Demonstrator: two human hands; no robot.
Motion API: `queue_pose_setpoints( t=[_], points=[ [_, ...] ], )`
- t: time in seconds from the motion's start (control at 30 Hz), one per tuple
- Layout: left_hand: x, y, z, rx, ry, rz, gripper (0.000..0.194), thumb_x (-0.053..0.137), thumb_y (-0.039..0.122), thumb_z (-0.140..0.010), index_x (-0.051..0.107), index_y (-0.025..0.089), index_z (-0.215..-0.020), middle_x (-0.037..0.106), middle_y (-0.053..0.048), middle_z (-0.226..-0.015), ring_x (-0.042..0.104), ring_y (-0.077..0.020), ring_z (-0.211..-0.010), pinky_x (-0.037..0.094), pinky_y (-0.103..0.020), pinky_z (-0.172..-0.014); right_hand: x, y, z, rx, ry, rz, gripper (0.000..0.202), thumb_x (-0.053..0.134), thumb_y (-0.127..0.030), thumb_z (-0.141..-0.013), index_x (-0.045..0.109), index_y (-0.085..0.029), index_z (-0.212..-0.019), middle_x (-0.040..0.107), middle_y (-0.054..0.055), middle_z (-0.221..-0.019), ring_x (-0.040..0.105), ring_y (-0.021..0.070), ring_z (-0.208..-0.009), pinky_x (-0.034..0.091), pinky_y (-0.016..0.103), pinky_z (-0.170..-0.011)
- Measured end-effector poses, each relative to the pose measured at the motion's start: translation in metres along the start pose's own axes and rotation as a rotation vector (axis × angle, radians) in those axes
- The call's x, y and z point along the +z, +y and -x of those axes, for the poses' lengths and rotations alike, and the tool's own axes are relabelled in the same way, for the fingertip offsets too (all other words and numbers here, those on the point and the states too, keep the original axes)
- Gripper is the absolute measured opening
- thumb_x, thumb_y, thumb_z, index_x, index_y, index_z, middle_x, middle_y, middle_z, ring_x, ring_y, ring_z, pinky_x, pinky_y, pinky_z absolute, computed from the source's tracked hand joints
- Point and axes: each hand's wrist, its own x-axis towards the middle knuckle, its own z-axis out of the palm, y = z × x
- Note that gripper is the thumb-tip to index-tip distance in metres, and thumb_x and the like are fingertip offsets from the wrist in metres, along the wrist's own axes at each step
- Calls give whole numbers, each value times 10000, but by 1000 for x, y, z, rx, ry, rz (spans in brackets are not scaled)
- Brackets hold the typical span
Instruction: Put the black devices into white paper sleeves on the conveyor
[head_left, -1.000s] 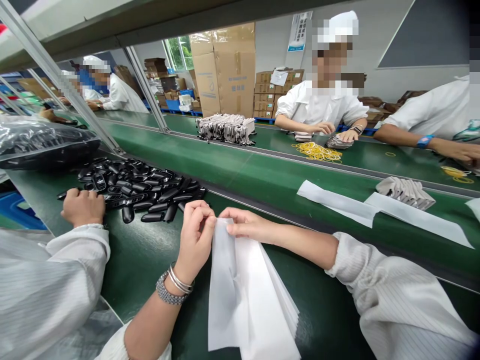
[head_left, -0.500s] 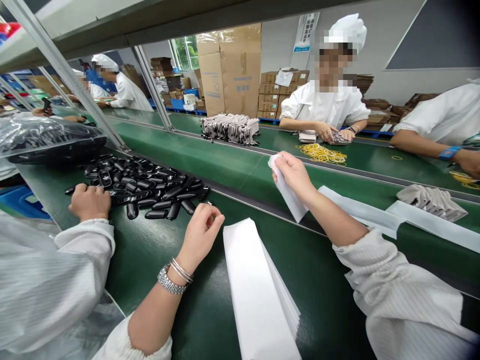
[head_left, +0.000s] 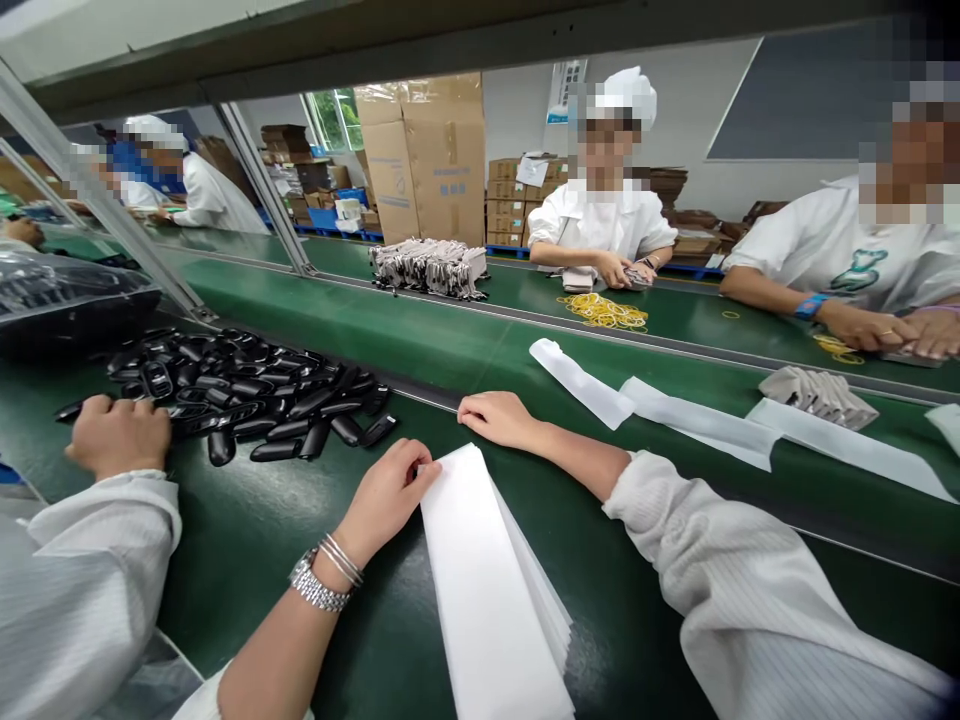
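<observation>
A fanned stack of white, flat paper-like sleeves (head_left: 491, 590) lies on the green work surface in front of me. My left hand (head_left: 390, 495), wearing a watch and bangles, is closed at the stack's upper left corner, its thumb and curled fingers on the sleeve edge. Just beyond the stack's far end, my right hand (head_left: 499, 418) is stretched out to the left, its fingers extended and nothing visible in them. Over on the green belt, a row of overlapping white sleeves (head_left: 697, 425) runs off to the right.
Left of my hands is a pile of black plastic casings (head_left: 255, 395), with a neighbour's hand (head_left: 120, 435) at its edge. Co-workers sit across the belt near yellow rubber bands (head_left: 604, 310) and grey bundles (head_left: 427, 268). A metal post (head_left: 262, 190) rises beyond the belt.
My right hand let go of a white sleeve, now lying at the left end of the belt row, and came back left. My left hand has moved onto the stack's corner. The view has turned right.
</observation>
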Motion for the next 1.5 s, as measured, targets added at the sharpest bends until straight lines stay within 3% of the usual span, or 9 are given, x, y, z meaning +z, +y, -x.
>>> queue_pose_setpoints(
  t=[0.53, 1.5],
  points=[
    [-6, 7, 2, -23, -24, 4, 208, 439, 359, -902, 517, 199, -794, 504, 16, -762, 483, -152, -664, 361, -279, -623, -1, 0, -1, -32, 0, 56, 198, 457, -212, -938, 645, -264, -970, 706, -28, -1023, 624, 157, -957, 400, 268, -768],
    [-3, 1, 5, -2, -3, -19, 143, 442, 311, -884, 519, 207, -824, 514, 9, -785, 482, -151, -658, 358, -272, -615, 1, -3, 0, -41, 2, 70, 199, 449, -212, -943, 640, -256, -976, 707, -13, -1022, 626, 159, -950, 406, 277, -782]
  ],
)
